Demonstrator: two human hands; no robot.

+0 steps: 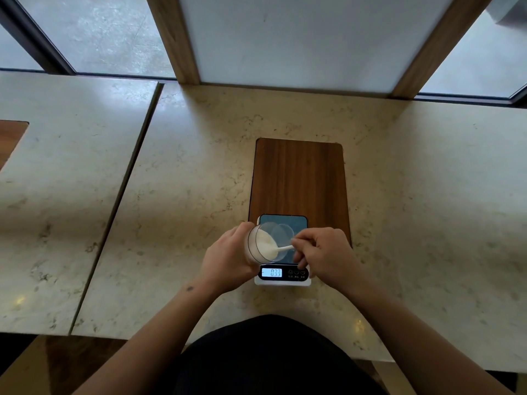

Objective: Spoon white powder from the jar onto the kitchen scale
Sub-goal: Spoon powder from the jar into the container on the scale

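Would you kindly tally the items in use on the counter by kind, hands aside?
Jars: 1, the jar, tilted in the left hand
Spoons: 1, the spoon, in the right hand, bowl inside the jar
Scales: 1, the scale
Boards: 1, the wooden board
Total: 4

Person, head-camera view: two bare forearms and hands, dark upper garment

Left hand (pixel 228 258) and right hand (pixel 328 256) ungloved, with no rings, watch or bracelet to be seen; both forearms bare to the frame's lower edge, no sleeve showing; one small dark mark on the left forearm (pixel 190 288) just behind the wrist; torso in a plain black garment (pixel 268 357), rounded outline, no print or fastening discernible
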